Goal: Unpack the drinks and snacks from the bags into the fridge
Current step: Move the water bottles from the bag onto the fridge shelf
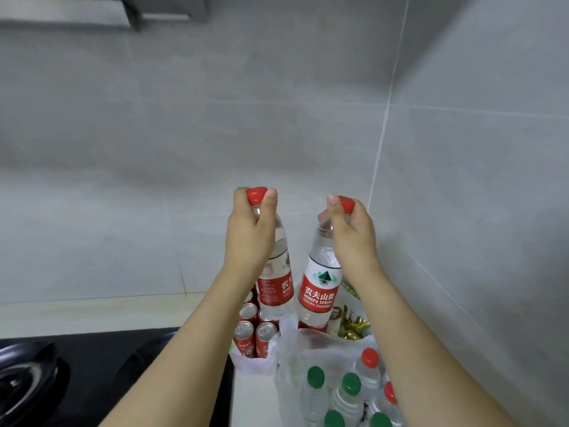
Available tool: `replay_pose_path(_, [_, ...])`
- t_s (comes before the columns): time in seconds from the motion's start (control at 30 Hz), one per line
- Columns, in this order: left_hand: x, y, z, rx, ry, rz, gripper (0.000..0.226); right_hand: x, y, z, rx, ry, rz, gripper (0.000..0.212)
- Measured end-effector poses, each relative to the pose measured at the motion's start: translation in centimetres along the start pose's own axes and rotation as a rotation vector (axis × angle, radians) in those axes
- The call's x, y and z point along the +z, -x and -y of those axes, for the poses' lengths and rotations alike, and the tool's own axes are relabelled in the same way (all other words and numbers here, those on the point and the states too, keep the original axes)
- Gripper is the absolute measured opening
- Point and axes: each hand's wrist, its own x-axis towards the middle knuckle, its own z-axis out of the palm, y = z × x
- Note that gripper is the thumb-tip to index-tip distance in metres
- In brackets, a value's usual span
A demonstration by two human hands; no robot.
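Cans (251,329) left of bag (320,343); stove (61,374) leftmost

White counter (92,312): bags (311,346), black hob (92,365).

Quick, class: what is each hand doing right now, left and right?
Left hand: fingers curled round the neck of the left water bottle, lifted.
Right hand: fingers curled round the neck of the right water bottle, lifted.

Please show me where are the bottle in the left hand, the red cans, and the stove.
left bottle (275,291): head view, on its red label.
red cans (265,333): head view, top of one can.
stove (27,374): head view, on the burner.
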Motion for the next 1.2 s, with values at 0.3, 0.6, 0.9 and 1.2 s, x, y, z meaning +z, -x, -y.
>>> replay_pose_path(0.3, [-4.2,1.5,1.4,-0.102,-0.15,-0.084,0.036,4.0,2.4,0.7,0.08,0.073,0.009,0.012])
replay_pose_path(0.6, [-9.9,1.6,2.0,-0.102,-0.259,-0.219,0.037,8.0,3.8,2.3,0.061,0.109,0.121,0.007])
replay_pose_path(0.9, [-13.7,2.1,1.1,-0.123,-0.306,-0.36,0.036,12.0,5.0,4.2,0.035,0.042,0.28,0.006])
replay_pose_path(1.2, [-19.5,4.3,-0.8,-0.136,-0.433,-0.573,0.035,16.7,8.1,6.0,0.001,-0.014,0.521,0.008])
